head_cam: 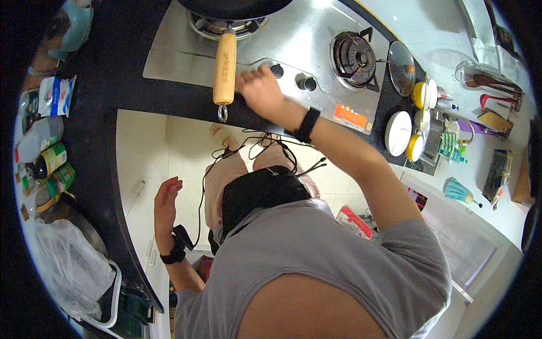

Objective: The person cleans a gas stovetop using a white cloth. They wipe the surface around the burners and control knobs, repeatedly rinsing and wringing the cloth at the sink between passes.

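Observation:
My right hand (261, 94) is over the front of the steel gas hob (292, 38), slightly blurred, its fingers loosely bent with nothing seen in them. Just left of it is the wooden handle (225, 68) of a dark pan (235, 6); whether the fingertips touch it I cannot tell. A black control knob (276, 71) shows just beyond the fingers, and a second knob (307, 83) sits further right. The pan rests on the left burner (199, 25), mostly cut off by the picture's top. Low on the left, my left hand (166, 201) hangs free beside the counter, holding nothing.
The right burner (355, 59) carries no pan. A glass lid (401, 68), a white divided dish (398, 133) and yellow bowls (415, 147) stand right of the hob. Bottles (51, 161) and a plastic bag (70, 258) line the left counter. Black cables (203, 190) hang before my legs.

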A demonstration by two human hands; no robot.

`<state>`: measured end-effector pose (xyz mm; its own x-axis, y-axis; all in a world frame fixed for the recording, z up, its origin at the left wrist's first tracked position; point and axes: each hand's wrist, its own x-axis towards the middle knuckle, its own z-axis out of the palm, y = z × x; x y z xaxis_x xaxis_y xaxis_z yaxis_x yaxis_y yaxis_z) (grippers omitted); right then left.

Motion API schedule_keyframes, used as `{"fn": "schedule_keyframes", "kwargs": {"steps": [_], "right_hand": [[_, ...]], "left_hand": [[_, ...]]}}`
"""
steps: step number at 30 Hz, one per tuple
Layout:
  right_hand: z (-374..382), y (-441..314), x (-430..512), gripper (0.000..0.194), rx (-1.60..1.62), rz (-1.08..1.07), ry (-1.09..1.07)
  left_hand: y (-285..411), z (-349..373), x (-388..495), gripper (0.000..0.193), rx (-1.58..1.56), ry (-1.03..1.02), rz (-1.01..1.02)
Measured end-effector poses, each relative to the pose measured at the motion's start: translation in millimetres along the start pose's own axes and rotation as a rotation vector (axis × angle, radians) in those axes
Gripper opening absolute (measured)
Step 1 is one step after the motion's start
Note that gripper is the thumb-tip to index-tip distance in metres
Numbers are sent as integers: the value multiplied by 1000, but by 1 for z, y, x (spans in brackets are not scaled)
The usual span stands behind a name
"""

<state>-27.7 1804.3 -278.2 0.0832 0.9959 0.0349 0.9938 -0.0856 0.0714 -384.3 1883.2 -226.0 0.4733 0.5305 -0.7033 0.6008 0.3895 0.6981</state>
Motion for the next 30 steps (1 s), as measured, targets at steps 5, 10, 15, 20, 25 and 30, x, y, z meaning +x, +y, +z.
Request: {"fn": "schedule_keyframes", "kwargs": {"steps": [5,10,15,20,25,30], "right_hand": [[10,113,37,33,-75,504,-111],[18,124,27,40,175,790,-202],[27,85,24,25,374,426,-122],[3,167,16,26,186,908,41],[12,139,11,30,382,503,10],[9,145,-16,19,491,218,-191]], "left_hand": [[0,-7,-5,27,-34,28,38],[-9,-16,-9,28,28,94,10],[-16,-15,-2,29,-53,24,25],[-15,-20,-7,29,-16,69,32],[-17,-22,-11,29,-33,74,1],[-22,-18,-4,29,-50,64,-9]]}}
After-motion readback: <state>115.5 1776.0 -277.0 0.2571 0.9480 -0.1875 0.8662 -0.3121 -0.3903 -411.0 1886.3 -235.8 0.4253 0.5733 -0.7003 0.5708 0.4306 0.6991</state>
